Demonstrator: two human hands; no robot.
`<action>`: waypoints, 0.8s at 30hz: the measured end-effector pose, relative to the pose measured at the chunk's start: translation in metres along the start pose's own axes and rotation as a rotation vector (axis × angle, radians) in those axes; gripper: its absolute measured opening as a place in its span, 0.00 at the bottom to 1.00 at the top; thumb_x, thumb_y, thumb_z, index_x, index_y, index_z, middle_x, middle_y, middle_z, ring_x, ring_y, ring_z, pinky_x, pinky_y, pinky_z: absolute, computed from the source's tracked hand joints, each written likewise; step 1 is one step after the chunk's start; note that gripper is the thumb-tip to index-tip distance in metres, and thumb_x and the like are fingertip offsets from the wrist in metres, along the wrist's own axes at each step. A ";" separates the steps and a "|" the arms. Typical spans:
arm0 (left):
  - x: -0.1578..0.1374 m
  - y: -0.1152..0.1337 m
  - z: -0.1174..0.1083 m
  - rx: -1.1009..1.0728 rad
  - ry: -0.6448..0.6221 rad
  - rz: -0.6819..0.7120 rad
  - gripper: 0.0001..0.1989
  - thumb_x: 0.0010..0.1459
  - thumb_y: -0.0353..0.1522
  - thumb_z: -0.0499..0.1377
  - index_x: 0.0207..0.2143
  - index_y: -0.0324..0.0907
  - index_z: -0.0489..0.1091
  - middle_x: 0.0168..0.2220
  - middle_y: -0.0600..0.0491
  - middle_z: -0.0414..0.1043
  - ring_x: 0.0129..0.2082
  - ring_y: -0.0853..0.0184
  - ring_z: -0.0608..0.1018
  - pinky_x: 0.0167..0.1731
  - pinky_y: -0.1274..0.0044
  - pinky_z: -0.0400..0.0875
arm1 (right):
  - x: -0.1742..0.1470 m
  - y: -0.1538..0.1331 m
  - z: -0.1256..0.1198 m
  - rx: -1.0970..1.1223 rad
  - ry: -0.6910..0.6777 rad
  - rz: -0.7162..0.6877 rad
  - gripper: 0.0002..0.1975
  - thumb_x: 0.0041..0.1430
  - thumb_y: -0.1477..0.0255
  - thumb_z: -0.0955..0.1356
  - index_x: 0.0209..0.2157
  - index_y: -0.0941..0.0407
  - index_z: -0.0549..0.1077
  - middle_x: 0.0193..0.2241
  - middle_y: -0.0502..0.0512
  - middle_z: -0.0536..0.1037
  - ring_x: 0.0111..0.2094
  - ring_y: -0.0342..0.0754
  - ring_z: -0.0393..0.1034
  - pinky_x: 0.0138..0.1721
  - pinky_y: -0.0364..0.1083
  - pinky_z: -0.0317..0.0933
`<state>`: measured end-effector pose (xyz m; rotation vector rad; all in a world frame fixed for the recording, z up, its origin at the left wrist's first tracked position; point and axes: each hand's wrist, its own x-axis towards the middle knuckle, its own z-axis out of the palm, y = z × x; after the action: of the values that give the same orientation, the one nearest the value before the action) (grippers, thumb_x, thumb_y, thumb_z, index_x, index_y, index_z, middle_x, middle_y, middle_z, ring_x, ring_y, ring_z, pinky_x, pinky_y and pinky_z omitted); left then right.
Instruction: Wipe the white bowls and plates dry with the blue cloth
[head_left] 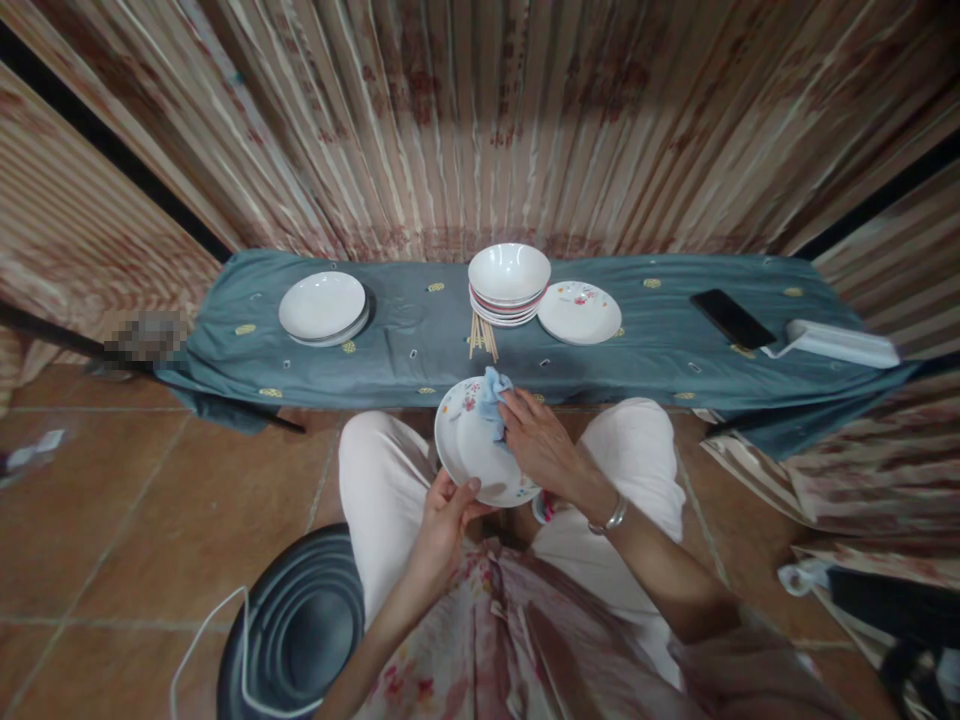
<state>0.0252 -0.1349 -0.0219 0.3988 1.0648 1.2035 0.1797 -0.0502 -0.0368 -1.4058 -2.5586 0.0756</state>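
Note:
A white plate with small floral prints point(476, 455) is held over my lap, tilted a little. My left hand point(448, 510) grips its lower left rim, thumb on top and fingers underneath. A light blue cloth point(493, 402) is pressed against the plate's upper right part by my right hand point(536, 435), its fingers closed on the cloth. Beyond the plate, wooden chopsticks point(482, 338) lie on the covered table, their far ends hidden by a stack of white bowls point(510, 275). Just right of the stack lies another floral plate point(580, 312).
White plates point(322, 308) are stacked on the left of the blue-grey tablecloth point(420, 350). A black phone point(731, 318) and a white device point(844, 343) lie on the right. A dark ringed round object point(300, 620) with a white cord stands on the tiled floor.

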 end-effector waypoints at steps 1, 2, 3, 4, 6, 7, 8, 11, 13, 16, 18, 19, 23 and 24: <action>0.001 0.001 0.000 -0.001 0.009 0.005 0.34 0.39 0.40 0.73 0.49 0.39 0.70 0.39 0.46 0.81 0.42 0.53 0.82 0.38 0.68 0.78 | -0.004 0.001 0.000 0.008 -0.006 -0.005 0.20 0.64 0.80 0.59 0.56 0.65 0.68 0.60 0.68 0.66 0.62 0.62 0.58 0.55 0.60 0.64; 0.002 0.002 0.000 -0.002 0.015 0.009 0.34 0.38 0.40 0.73 0.49 0.39 0.71 0.38 0.46 0.81 0.42 0.53 0.82 0.39 0.68 0.78 | -0.007 0.002 -0.001 0.022 -0.012 -0.024 0.20 0.63 0.80 0.59 0.55 0.65 0.69 0.59 0.68 0.68 0.62 0.60 0.59 0.57 0.60 0.63; 0.003 0.002 -0.001 -0.001 0.019 0.014 0.34 0.38 0.40 0.73 0.48 0.39 0.71 0.38 0.46 0.81 0.42 0.53 0.82 0.39 0.68 0.78 | -0.011 0.002 -0.002 0.040 -0.016 -0.056 0.20 0.63 0.80 0.59 0.55 0.65 0.69 0.58 0.69 0.69 0.62 0.59 0.59 0.59 0.59 0.61; 0.004 0.003 -0.002 0.002 0.021 0.020 0.34 0.38 0.40 0.73 0.48 0.39 0.71 0.38 0.46 0.81 0.41 0.53 0.82 0.39 0.68 0.78 | -0.015 0.001 -0.004 0.062 -0.017 -0.096 0.19 0.63 0.81 0.59 0.54 0.66 0.70 0.57 0.69 0.70 0.62 0.57 0.60 0.60 0.59 0.60; 0.007 0.004 -0.004 0.009 0.031 0.033 0.32 0.38 0.40 0.73 0.46 0.39 0.72 0.38 0.47 0.81 0.41 0.54 0.82 0.39 0.68 0.78 | -0.023 -0.002 -0.010 0.111 -0.017 -0.178 0.19 0.64 0.80 0.58 0.53 0.67 0.70 0.55 0.70 0.72 0.62 0.56 0.61 0.63 0.58 0.58; 0.008 0.004 -0.005 0.013 0.037 0.038 0.31 0.38 0.40 0.73 0.45 0.39 0.72 0.38 0.47 0.82 0.40 0.55 0.82 0.39 0.68 0.78 | -0.026 -0.004 -0.014 0.137 -0.017 -0.207 0.19 0.65 0.80 0.57 0.53 0.68 0.70 0.55 0.70 0.72 0.61 0.55 0.61 0.63 0.57 0.58; 0.009 0.004 -0.006 0.016 0.042 0.042 0.30 0.39 0.40 0.72 0.44 0.39 0.72 0.38 0.47 0.82 0.40 0.55 0.82 0.38 0.69 0.78 | -0.029 -0.006 -0.018 0.163 -0.017 -0.224 0.19 0.66 0.79 0.57 0.53 0.68 0.69 0.55 0.71 0.72 0.61 0.55 0.62 0.62 0.57 0.59; 0.011 0.004 -0.008 0.013 0.050 0.050 0.28 0.38 0.41 0.73 0.42 0.39 0.72 0.37 0.48 0.81 0.39 0.56 0.82 0.38 0.69 0.78 | -0.035 -0.015 -0.027 0.239 -0.023 -0.265 0.19 0.67 0.78 0.55 0.54 0.67 0.68 0.56 0.70 0.71 0.62 0.54 0.61 0.61 0.56 0.61; 0.011 0.004 -0.008 0.014 0.046 0.051 0.27 0.39 0.40 0.72 0.42 0.39 0.72 0.37 0.48 0.81 0.37 0.58 0.82 0.37 0.70 0.78 | -0.034 -0.021 -0.029 0.284 -0.020 -0.297 0.19 0.67 0.79 0.55 0.54 0.66 0.68 0.56 0.69 0.71 0.62 0.53 0.61 0.62 0.56 0.60; 0.010 0.003 -0.007 0.024 0.039 0.053 0.27 0.40 0.39 0.72 0.43 0.40 0.73 0.37 0.49 0.81 0.34 0.62 0.82 0.36 0.71 0.78 | -0.029 -0.027 -0.026 0.332 -0.001 -0.321 0.19 0.67 0.80 0.55 0.55 0.65 0.67 0.56 0.68 0.71 0.63 0.52 0.60 0.63 0.57 0.58; 0.009 0.002 -0.005 0.023 0.026 0.060 0.29 0.40 0.40 0.72 0.46 0.40 0.72 0.38 0.50 0.81 0.35 0.62 0.82 0.37 0.72 0.77 | -0.023 -0.029 -0.022 0.338 0.006 -0.306 0.20 0.66 0.79 0.55 0.55 0.66 0.67 0.57 0.69 0.70 0.64 0.54 0.58 0.63 0.57 0.58; 0.009 0.002 -0.004 0.022 0.017 0.060 0.30 0.40 0.40 0.72 0.47 0.41 0.72 0.38 0.49 0.81 0.36 0.61 0.82 0.37 0.71 0.77 | -0.019 -0.029 -0.020 0.335 0.007 -0.290 0.20 0.66 0.79 0.56 0.56 0.66 0.67 0.58 0.70 0.68 0.64 0.54 0.56 0.63 0.58 0.58; 0.006 0.004 -0.002 0.025 -0.008 0.042 0.34 0.38 0.41 0.73 0.49 0.41 0.71 0.38 0.48 0.81 0.39 0.57 0.82 0.38 0.70 0.77 | -0.006 -0.022 -0.009 0.288 0.020 -0.199 0.20 0.66 0.79 0.56 0.58 0.63 0.66 0.60 0.67 0.67 0.65 0.55 0.55 0.63 0.58 0.57; 0.006 0.004 -0.002 0.028 -0.008 0.040 0.35 0.38 0.41 0.72 0.50 0.40 0.71 0.39 0.47 0.81 0.39 0.56 0.82 0.39 0.69 0.77 | -0.004 -0.019 -0.006 0.266 0.025 -0.175 0.21 0.66 0.79 0.56 0.58 0.63 0.65 0.60 0.67 0.66 0.65 0.55 0.55 0.63 0.58 0.57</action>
<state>0.0213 -0.1285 -0.0223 0.4482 1.0728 1.2224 0.1669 -0.0641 -0.0292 -1.0767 -2.5263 0.3519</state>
